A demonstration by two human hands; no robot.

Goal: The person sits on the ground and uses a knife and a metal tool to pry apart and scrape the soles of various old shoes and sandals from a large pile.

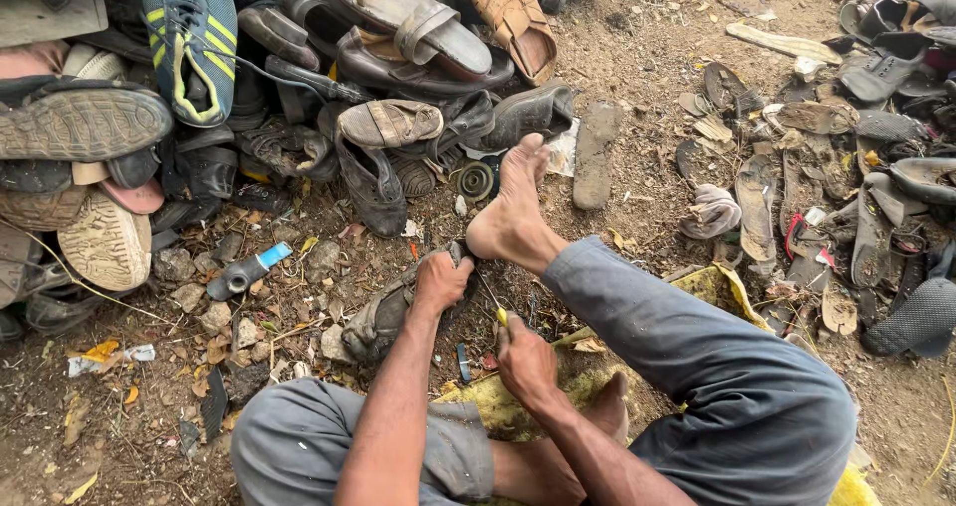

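Firmly, left hand point(440, 279) presses worn shoe point(383, 312); right hand point(525, 359) beside it.

There is a single view, from a camera worn on the person's head. It looks steeply down and forward over the person's own lap to the dirt ground point(637, 58) in front. It sits close: the forearms enter from the bottom edge, and the left hand point(441, 279) and right hand point(525, 359) lie just below the middle. The upper frame reaches a heap of old shoes point(329, 68) a little farther off. No second view shares the scene.
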